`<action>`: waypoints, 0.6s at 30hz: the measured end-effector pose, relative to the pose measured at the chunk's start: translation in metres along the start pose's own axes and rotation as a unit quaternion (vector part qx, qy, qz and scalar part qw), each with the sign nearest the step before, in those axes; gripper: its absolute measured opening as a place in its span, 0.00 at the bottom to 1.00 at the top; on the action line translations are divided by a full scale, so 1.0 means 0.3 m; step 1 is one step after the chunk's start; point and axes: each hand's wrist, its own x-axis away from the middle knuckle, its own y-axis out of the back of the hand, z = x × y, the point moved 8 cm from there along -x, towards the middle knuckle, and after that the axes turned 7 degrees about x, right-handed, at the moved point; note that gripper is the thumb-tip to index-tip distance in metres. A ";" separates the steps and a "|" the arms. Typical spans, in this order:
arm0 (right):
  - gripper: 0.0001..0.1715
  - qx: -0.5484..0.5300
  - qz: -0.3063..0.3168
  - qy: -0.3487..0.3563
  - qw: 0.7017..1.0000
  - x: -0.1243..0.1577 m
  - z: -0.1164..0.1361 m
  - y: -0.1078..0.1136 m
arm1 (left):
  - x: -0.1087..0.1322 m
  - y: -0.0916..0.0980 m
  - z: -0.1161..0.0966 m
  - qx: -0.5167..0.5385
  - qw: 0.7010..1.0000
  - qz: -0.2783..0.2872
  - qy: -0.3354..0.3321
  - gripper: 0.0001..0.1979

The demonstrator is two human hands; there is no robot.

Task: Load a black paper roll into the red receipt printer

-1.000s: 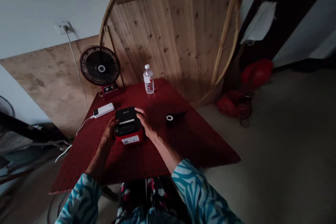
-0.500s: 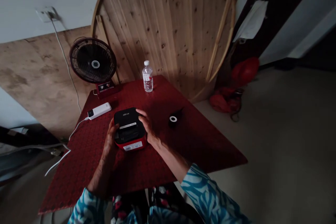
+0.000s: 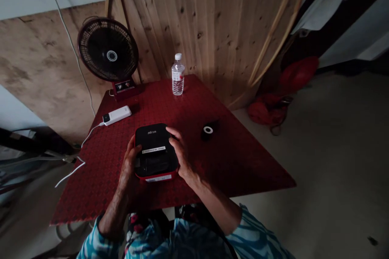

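A squarish label printer [image 3: 156,141] with a black top, a red base and a white strip across its lid is between my two hands over the front half of the table. My left hand [image 3: 131,158] holds its left side, thumb on the upper edge. Along the right side lies my right hand [image 3: 180,151], its thumb and fingers against the edge and far corner. The undersides of both grips are hidden. To the right of the printer, a dark round item with a white ring [image 3: 208,130] rests on the table; its kind is hard to make out.
The red patterned table [image 3: 100,186] carries a white power bank [image 3: 117,115] with a cable, a clear water bottle [image 3: 178,75] and a dark red fan [image 3: 108,50]. Behind leans a large round wooden board [image 3: 209,20]. Red bags [image 3: 269,109] lie on the floor at right.
The view has shifted closer, and the printer shows more of its top and less of its front label. Both hands keep the same hold on it.
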 end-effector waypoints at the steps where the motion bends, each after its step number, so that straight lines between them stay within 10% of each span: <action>1: 0.20 0.004 0.000 0.003 1.000 0.008 0.000 0.003 | 0.012 -0.002 -0.003 0.001 1.000 -0.006 -0.002 0.33; 18: 0.32 -0.042 -0.039 -0.060 0.997 0.021 -0.138 0.049 | 0.029 0.078 -0.013 -0.013 0.989 0.146 0.037 0.34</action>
